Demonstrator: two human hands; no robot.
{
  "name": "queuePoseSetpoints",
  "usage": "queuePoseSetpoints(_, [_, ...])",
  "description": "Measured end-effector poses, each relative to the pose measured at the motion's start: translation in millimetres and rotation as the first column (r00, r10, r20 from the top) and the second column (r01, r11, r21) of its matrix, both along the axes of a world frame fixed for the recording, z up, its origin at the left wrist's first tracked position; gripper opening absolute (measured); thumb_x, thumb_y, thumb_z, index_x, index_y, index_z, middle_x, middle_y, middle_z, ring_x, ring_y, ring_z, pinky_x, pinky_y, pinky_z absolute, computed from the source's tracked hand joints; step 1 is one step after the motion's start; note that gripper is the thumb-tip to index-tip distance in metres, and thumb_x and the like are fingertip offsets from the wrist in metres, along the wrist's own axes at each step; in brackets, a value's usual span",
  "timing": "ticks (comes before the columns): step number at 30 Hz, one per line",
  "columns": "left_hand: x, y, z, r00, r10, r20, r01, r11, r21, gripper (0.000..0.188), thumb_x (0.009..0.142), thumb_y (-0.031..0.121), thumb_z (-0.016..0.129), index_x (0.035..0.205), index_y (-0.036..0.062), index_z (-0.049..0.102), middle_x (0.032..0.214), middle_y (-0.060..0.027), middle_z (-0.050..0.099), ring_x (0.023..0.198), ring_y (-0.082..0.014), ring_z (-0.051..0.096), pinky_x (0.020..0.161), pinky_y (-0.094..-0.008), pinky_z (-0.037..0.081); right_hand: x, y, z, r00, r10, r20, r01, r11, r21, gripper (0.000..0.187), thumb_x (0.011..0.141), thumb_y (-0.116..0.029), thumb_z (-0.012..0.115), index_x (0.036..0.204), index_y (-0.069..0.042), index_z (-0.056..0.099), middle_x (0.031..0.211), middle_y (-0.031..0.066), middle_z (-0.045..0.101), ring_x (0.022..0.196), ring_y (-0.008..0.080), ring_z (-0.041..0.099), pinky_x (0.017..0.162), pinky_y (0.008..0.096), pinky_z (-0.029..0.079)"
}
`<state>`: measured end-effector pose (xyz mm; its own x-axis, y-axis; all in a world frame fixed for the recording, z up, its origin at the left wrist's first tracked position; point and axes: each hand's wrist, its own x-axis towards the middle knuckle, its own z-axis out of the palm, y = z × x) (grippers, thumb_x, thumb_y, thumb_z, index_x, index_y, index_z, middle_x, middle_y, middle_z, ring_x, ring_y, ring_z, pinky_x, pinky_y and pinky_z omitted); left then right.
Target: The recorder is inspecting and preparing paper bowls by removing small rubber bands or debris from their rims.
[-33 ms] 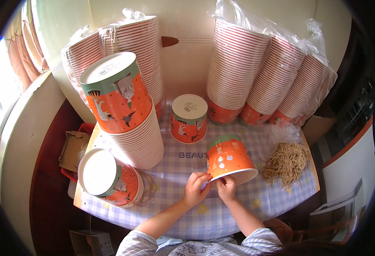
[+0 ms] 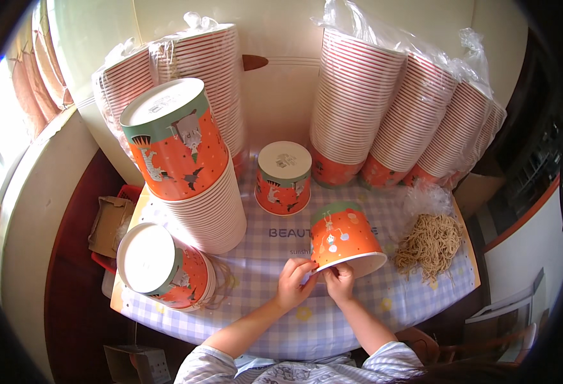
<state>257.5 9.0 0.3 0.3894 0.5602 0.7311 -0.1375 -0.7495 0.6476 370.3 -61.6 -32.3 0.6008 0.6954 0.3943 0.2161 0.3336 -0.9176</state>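
Observation:
An orange paper bucket (image 2: 345,237) with a green band around its base lies tilted in front of me, its white-rimmed mouth turned toward me. With closed fingers, my left hand (image 2: 294,285) grips the rim at its left end. Close beside it, my right hand (image 2: 339,281) is closed on the same rim, its fingertips partly hidden at the mouth. Whether a cord is between the fingers, I cannot make out. To the right of the bucket lies a tangled heap of beige cords (image 2: 430,246). Behind it, another bucket (image 2: 284,185) stands upside down.
A tall stack of upturned buckets (image 2: 182,153) leans at the left, with a shorter stack (image 2: 166,265) before it and loose cords (image 2: 225,285) alongside. Plastic-wrapped stacks (image 2: 358,96) line the back. A checked cloth (image 2: 256,320) covers the table. An open cardboard box (image 2: 110,224) sits beyond its left edge.

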Motion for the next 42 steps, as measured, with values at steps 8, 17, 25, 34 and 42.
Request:
queuePoseSetpoints(8, [1.0, -0.5, 0.6, 0.999, -0.053, -0.006, 0.053, 0.998, -0.015, 0.035, 0.066, -0.010, 0.064, 0.096, 0.0013, 0.052, 0.092, -0.0119, 0.053, 0.074, -0.0198, 0.054, 0.062, -0.0275, 0.047, 1.3, 0.4, 14.0, 0.989, 0.005, 0.149, 0.001, 0.999, -0.041, 0.011, 0.074, -0.004, 0.063, 0.085, -0.001, 0.060, 0.080, 0.0079, 0.063, 0.071, 0.0159, 0.063, 0.065, 0.0269, 0.050])
queuePoseSetpoints(17, [2.1, 5.6, -7.8, 0.998, 0.037, -0.058, -0.046, 0.986, -0.159, 0.030, 0.072, -0.005, 0.062, 0.099, 0.0012, 0.052, 0.085, -0.0113, 0.053, 0.063, -0.0176, 0.056, 0.056, -0.0265, 0.048, 8.3, 1.0, 21.9, 0.988, 0.005, 0.154, 0.005, 0.998, -0.062, 0.010, 0.073, -0.002, 0.063, 0.082, 0.000, 0.058, 0.076, 0.0069, 0.061, 0.069, 0.0146, 0.062, 0.064, 0.0263, 0.051])
queuePoseSetpoints(25, [3.5, 7.4, -9.5, 0.999, -0.018, -0.035, 0.009, 0.971, -0.237, 0.023, 0.074, -0.005, 0.062, 0.096, 0.0000, 0.054, 0.089, -0.0108, 0.053, 0.075, -0.0162, 0.058, 0.059, -0.0243, 0.050, 5.6, 5.6, 26.1, 0.984, -0.007, 0.176, 0.022, 0.996, -0.082, 0.013, 0.075, -0.001, 0.061, 0.088, 0.000, 0.060, 0.077, 0.0067, 0.062, 0.072, 0.0159, 0.062, 0.066, 0.0269, 0.052])
queuePoseSetpoints(34, [4.8, 8.7, -18.0, 0.996, -0.085, 0.039, 0.093, 0.940, -0.327, 0.021, 0.076, -0.007, 0.059, 0.096, -0.0015, 0.054, 0.091, -0.0092, 0.053, 0.081, -0.0152, 0.058, 0.064, -0.0240, 0.053, -8.9, 15.4, 41.0, 0.895, -0.079, 0.438, 0.110, 0.993, -0.045, 0.011, 0.075, -0.001, 0.064, 0.086, 0.001, 0.063, 0.080, 0.0105, 0.064, 0.073, 0.0209, 0.063, 0.064, 0.0297, 0.050])
queuePoseSetpoints(42, [6.8, 10.9, -24.7, 0.992, -0.112, 0.059, 0.127, 0.885, -0.448, 0.017, 0.076, -0.006, 0.059, 0.092, -0.0037, 0.053, 0.093, -0.0078, 0.053, 0.082, -0.0130, 0.058, 0.066, -0.0228, 0.053, -3.6, 22.2, 31.0, 0.904, -0.078, 0.420, 0.113, 0.992, -0.059, 0.010, 0.075, -0.004, 0.063, 0.085, -0.001, 0.063, 0.079, 0.0103, 0.064, 0.069, 0.0219, 0.063, 0.061, 0.0299, 0.050])
